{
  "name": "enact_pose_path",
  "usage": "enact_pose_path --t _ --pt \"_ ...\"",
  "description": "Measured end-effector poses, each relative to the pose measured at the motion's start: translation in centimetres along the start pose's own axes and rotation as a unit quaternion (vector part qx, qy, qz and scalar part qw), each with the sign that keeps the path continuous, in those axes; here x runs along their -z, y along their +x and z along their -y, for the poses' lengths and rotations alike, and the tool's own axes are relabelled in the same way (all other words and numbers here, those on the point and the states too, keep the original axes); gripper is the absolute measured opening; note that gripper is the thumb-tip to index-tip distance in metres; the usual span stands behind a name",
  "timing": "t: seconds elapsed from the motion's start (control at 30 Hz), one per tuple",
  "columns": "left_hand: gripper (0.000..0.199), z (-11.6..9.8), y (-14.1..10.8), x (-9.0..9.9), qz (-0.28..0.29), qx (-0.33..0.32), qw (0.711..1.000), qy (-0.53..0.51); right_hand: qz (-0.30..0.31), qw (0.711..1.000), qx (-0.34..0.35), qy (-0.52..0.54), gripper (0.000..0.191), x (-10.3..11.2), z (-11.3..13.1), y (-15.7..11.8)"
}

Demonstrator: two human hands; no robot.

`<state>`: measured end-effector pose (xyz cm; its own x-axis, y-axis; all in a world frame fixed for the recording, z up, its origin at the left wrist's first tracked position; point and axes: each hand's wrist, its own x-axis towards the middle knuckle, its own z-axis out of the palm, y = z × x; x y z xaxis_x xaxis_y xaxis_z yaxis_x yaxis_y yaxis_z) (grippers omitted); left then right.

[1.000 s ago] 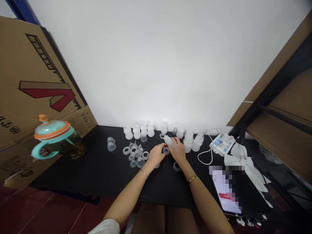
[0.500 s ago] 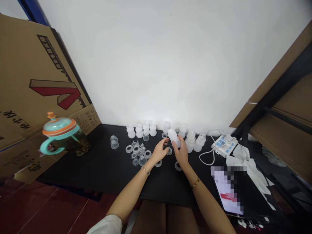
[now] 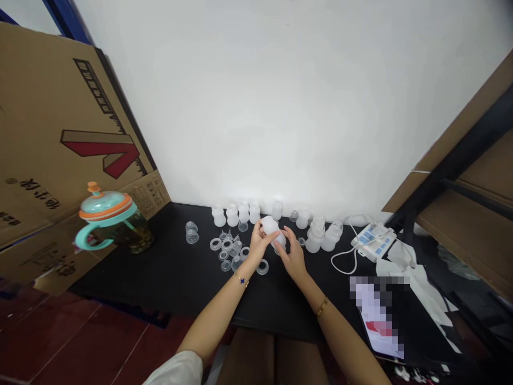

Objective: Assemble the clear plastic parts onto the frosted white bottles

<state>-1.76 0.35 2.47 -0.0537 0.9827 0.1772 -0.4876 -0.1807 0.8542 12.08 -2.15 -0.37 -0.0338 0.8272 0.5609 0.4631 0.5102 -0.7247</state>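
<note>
A white bottle is tilted between my two hands, above the black table. My left hand is wrapped round its upper left side. The fingers of my right hand close on its lower right end, where a ring may be partly hidden. Several white bottles stand by the wall behind my left hand. Clear rings, clear teats and caps lie loose to the left. Right of my hands stand bottles with clear domed caps.
A teal and orange jug stands at the left, before a large cardboard box. Two clear domes lie near it. At the right are a power strip, its white cable, white paper and a tablet.
The bottle has swung left and its other end now points up and left. My left hand has closed on it. The ring that lay below my right hand is no longer visible on the table.
</note>
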Motion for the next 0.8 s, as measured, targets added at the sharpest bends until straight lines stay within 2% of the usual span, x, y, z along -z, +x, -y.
enact_pose_path --t 0.13,0.27,0.47,0.67,0.8 --pt "0.056 -0.5 0.4 0.3 -0.038 0.015 0.998 -0.054 -0.008 1.000 -0.023 -0.006 0.047 0.4 -0.2 0.3" --pt "0.047 -0.8 0.8 0.8 -0.065 0.053 0.990 -0.110 0.006 0.998 -0.066 -0.005 0.048 0.7 -0.9 0.9" --pt "0.034 -0.6 1.2 1.0 -0.107 0.103 0.971 -0.190 0.093 0.989 -0.114 -0.031 0.046 0.7 -2.6 1.4" --pt "0.035 -1.2 1.3 1.0 -0.108 0.159 0.955 -0.225 0.121 0.985 -0.093 -0.076 0.024 0.8 -3.9 1.4" --pt "0.039 -1.5 1.2 1.1 -0.092 0.196 0.947 -0.237 0.118 0.985 -0.088 -0.089 0.019 1.0 -4.3 1.6"
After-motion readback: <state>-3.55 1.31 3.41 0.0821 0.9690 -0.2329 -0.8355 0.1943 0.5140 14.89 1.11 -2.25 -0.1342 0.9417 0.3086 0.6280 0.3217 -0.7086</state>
